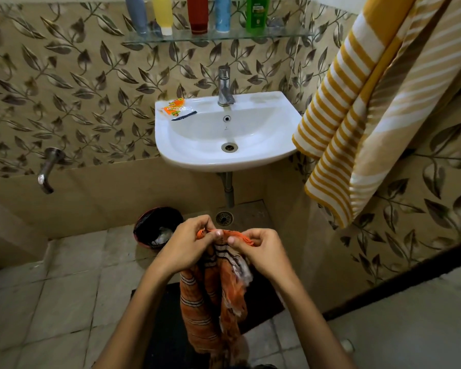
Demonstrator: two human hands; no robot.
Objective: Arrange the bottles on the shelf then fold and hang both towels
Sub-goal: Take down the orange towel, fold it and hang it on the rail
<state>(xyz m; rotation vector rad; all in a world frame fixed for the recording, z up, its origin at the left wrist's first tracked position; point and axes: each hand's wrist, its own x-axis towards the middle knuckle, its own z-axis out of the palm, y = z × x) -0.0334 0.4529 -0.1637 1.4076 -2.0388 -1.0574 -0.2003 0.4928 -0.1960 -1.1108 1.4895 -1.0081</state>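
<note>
Already the yellow towel (357, 107) hangs at right, bottles (197, 14) lined on the shelf (218, 37). Orange towel (213, 296) dangles between both hands (192, 243) (258, 251) (fingers pinching its top edge): match corners evenly before folding.

Single head view: looks forward and down, close above hands, sink (225, 134) ahead, shelf (218, 37) at top.

Both forearms reach forward, left hand (190, 242) and right hand (258, 249) close together, each grip pinched.
</note>
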